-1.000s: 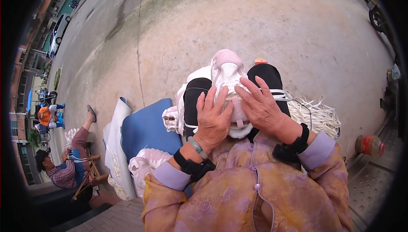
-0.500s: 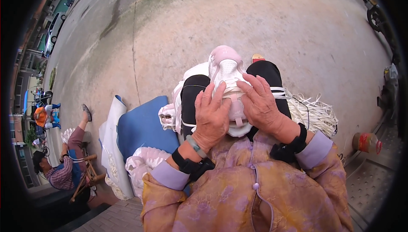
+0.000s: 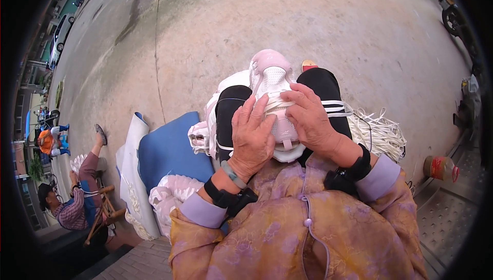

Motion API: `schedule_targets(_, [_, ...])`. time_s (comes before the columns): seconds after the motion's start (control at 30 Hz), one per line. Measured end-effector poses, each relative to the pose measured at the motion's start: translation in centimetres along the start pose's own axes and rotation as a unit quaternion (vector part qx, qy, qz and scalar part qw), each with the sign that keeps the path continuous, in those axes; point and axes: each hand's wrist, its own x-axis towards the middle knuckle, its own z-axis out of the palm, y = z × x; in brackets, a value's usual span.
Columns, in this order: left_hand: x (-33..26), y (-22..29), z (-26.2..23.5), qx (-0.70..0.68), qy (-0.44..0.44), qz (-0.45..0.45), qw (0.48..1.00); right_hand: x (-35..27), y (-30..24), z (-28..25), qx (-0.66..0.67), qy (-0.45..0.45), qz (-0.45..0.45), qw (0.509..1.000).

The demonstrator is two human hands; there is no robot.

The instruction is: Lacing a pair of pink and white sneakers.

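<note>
A pink and white sneaker rests on my lap between my knees, its toe pointing away from me. White shoelace crosses its upper above the pink tongue. My left hand is closed at the left side of the lacing, fingertips and thumb at the lace. From the right, my right hand grips the lacing with bent fingers. The exact pinch points are partly hidden by the fingers. White lace strands run across my right knee.
A heap of white laces lies right of my knee. More pink sneakers sit at left by a blue sheet. A plastic bottle is at right. A seated person is at far left.
Both hands stay at the lacing, with small finger shifts; the right fingers come slightly nearer the middle of the shoe. The whole view has shifted a little.
</note>
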Motion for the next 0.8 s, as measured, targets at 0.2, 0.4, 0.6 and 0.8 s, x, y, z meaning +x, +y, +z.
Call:
schedule_targets(0.2, [0.0, -0.2, 0.3, -0.021, 0.003, -0.011, 1.0, -0.1, 1.0, 0.8, 0.184, 0.01, 0.058, 0.981])
schedule_targets(0.4, [0.3, -0.1, 0.6, -0.047, 0.004, -0.018, 0.999, 0.0, 0.8, 0.7, 0.192, -0.001, 0.068, 0.979])
schedule_targets(0.6, [0.6, 0.5, 0.6, -0.033, -0.006, -0.036, 0.999, -0.5, 0.4, -1.1, 0.007, -0.045, -0.002, 0.999])
schedule_targets(0.8, [0.8, 0.4, 0.9, -0.055, 0.002, -0.038, 0.998, -0.6, 0.8, 0.1, 0.002, 0.028, -0.004, 1.0])
